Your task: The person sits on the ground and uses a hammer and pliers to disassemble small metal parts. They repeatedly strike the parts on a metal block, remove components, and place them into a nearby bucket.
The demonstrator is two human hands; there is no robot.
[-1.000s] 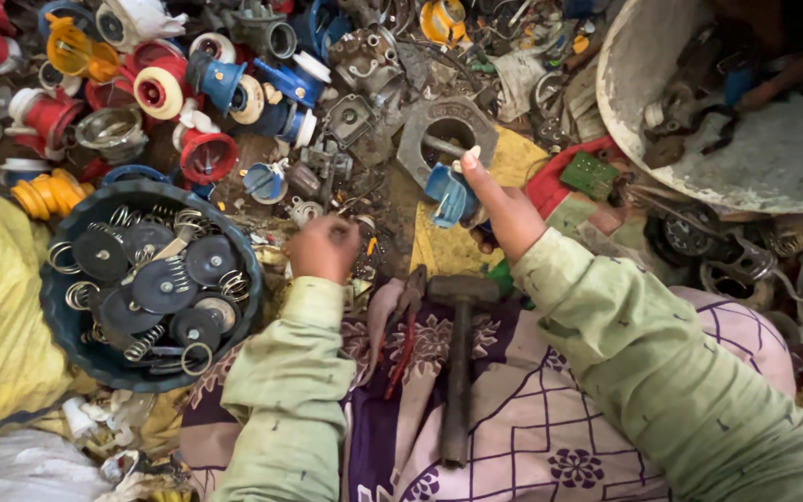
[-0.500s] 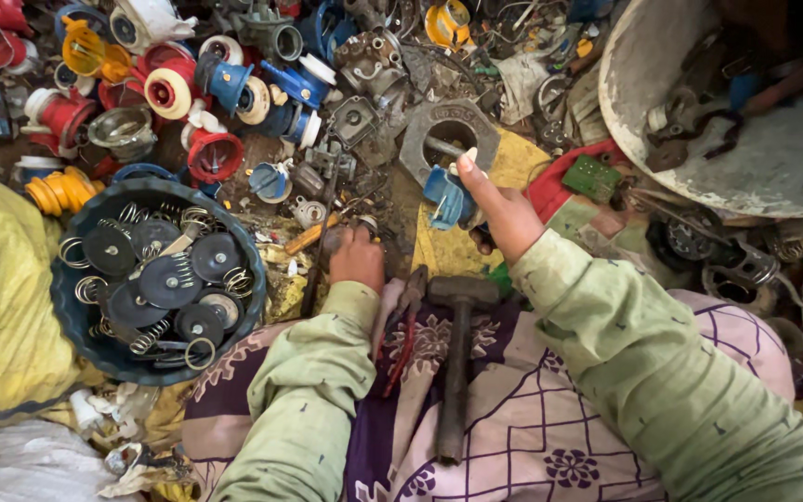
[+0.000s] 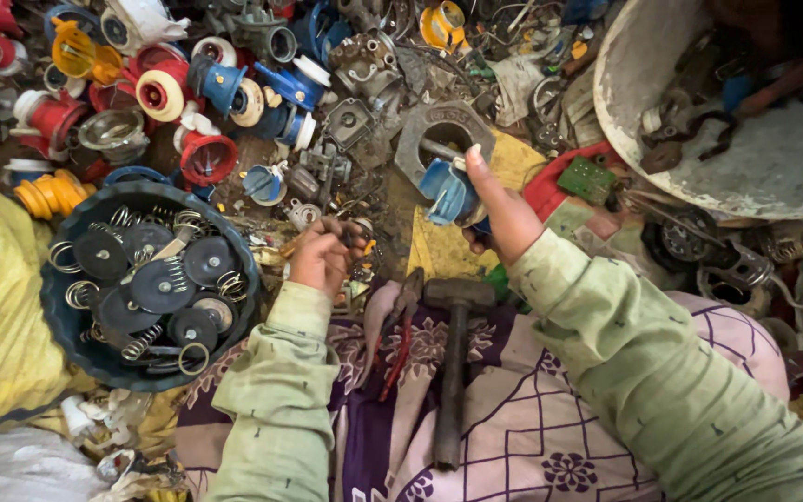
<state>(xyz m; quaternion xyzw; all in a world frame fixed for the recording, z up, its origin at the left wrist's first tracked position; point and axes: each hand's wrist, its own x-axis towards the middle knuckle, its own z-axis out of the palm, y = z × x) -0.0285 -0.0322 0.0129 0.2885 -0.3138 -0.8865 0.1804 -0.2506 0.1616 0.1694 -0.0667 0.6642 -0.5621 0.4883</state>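
Two hands are working over a heap of scrap parts. Right hand (image 3: 504, 216) is gripping a blue plastic plug housing (image 3: 446, 191), thumb up along its side, holding it raised just in front of a grey metal ring casting (image 3: 440, 130); housing's long axis is tilting up and away from the wrist. Left hand (image 3: 322, 253) is curling closed around small metal bits at the pile's edge; exact piece too small to tell. Right hand is the nearer one to the housing, left well apart, lower and to the left. Hammer (image 3: 453, 367) is lying on the patterned cloth (image 3: 532, 409) between the forearms, handle pointing toward the body, red-handled pliers (image 3: 400, 325) just beside it. Dark basin of springs and discs (image 3: 146, 279) is sitting left of left hand. Pale tub (image 3: 773, 158) is standing far right.
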